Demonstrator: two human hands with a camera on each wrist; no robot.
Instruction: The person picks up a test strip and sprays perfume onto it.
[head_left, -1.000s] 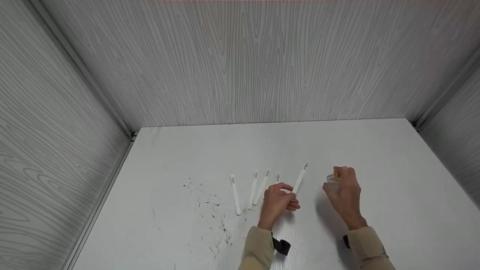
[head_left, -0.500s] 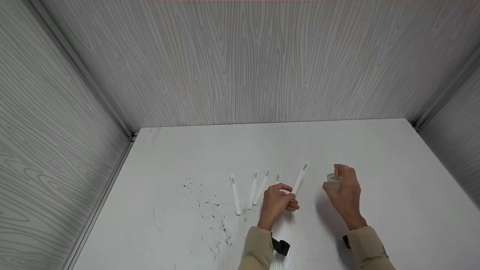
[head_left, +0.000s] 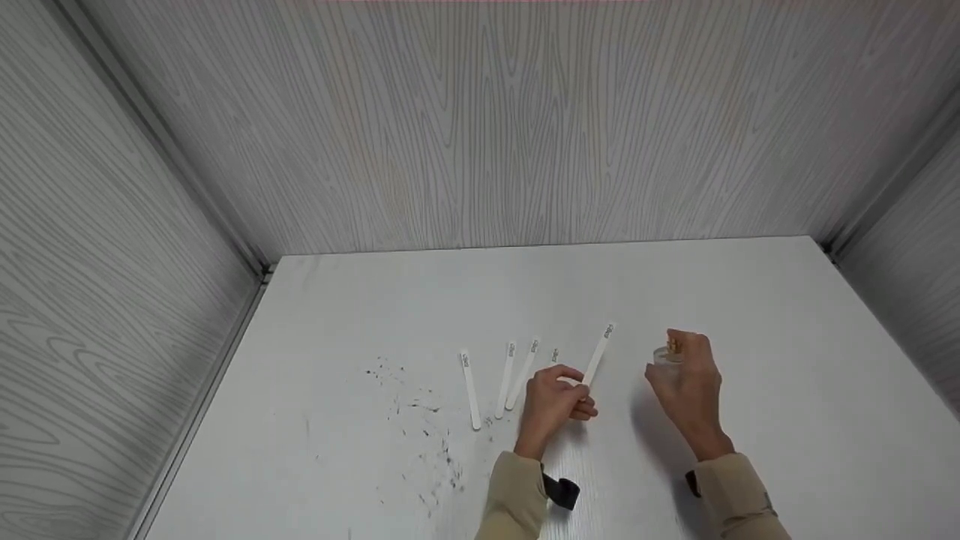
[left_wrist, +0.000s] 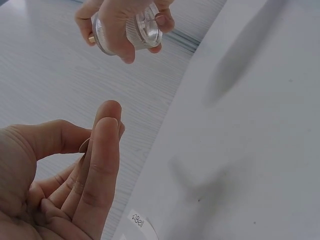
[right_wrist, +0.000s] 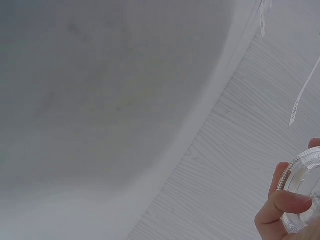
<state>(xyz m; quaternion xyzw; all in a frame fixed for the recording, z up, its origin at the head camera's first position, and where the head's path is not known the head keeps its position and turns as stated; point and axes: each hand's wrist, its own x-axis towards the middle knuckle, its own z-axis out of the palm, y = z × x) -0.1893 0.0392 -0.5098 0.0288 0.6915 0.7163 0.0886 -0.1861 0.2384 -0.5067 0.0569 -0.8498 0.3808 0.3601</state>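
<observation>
- the white strips (head_left: 598, 357) are marked with dark lettering
- the clear container (left_wrist: 135, 32) is patterned with ribs
- the white worktop (head_left: 337, 315) is flecked with black
- the wall (head_left: 510, 127) is patterned in grey wood grain
- the sleeves (head_left: 517, 484) are coloured beige

- Left sleeve (head_left: 512, 495) here, tan, puffy, ending at the wrist!
- Right sleeve (head_left: 739, 491), matching tan, creases running across, a small dark mark on its outer side.
- Chunky black piece (head_left: 564, 494) jutting from the left one.
- Smaller black bit (head_left: 692, 484) peeking out right.
- Left hand (head_left: 553, 405), right hand (head_left: 688, 386): bare!
</observation>
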